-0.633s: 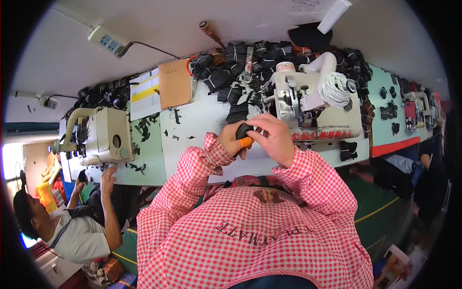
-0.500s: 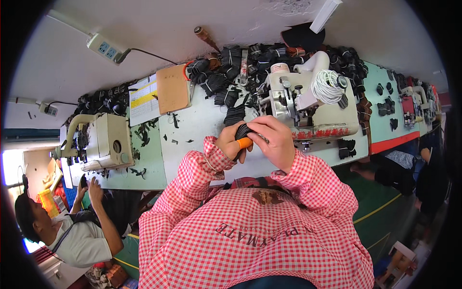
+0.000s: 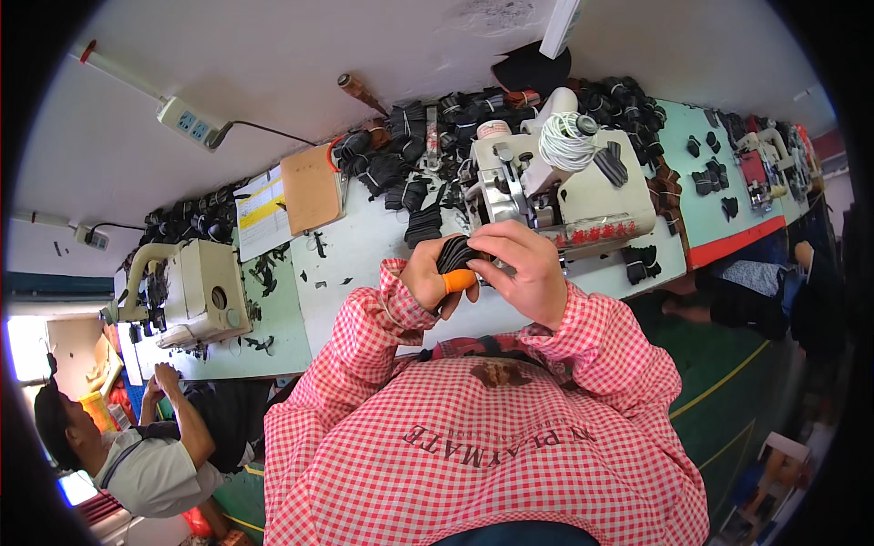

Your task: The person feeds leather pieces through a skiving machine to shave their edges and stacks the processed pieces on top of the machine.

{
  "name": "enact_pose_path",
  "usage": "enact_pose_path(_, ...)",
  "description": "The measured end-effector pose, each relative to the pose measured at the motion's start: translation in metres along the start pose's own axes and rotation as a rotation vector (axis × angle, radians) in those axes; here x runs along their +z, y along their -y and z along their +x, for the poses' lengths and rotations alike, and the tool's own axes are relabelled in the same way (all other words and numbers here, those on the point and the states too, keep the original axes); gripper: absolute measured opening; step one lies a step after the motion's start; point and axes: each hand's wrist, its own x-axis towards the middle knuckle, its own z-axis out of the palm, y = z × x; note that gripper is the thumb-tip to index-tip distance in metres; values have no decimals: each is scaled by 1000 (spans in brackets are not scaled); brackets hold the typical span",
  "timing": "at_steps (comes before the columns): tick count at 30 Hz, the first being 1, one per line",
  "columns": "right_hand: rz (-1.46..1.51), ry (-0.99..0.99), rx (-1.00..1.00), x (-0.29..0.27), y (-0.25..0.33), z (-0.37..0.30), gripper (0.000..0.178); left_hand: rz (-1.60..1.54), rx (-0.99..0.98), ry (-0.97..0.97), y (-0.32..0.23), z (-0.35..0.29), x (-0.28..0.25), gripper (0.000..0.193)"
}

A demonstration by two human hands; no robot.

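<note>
Between my two hands is a stack of thin black strips (image 3: 454, 255), held in front of my chest above the table's front edge. My left hand (image 3: 424, 278) wraps round the stack and wears an orange finger cover (image 3: 460, 280). My right hand (image 3: 528, 278) pinches the stack's right end between thumb and fingers. Just beyond my hands, another black strip bundle (image 3: 423, 225) lies on the white table (image 3: 350, 259). To the right of it stands a cream bench machine (image 3: 605, 196) with a coil of white cord (image 3: 566, 142) on top.
Tied black bundles (image 3: 378, 173) pile along the wall. A brown board (image 3: 311, 187) and a printed sheet (image 3: 261, 216) lie at back left. Another machine (image 3: 205, 287) stands left, near a seated person (image 3: 150, 464). Black bundles (image 3: 710, 177) lie on the right-hand table.
The view has shifted, so the table appears moved left. The strips in my left hand show more broadly, with my right fingers still at their end. The person at left has lowered their hands.
</note>
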Motion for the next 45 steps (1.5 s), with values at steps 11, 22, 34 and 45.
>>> enact_pose_path(11, -3, 93, 209, -19, 0, -26, 27, -1, 32, -80, 23, 16, 32, 27)
enact_pose_path(22, -262, -215, 11, -82, -35, -45, 27, -201, -84, -375, 52, 71, 62, 49)
enact_pose_path(34, -106, -25, 164, -172, -99, -65, 48, 1072, 3, -144, 61, 164, 126, 89)
enact_pose_path(45, -276, 307, 346, -164, -181, -65, 34, 1128, 358, -476, 77, 202, 125, 94)
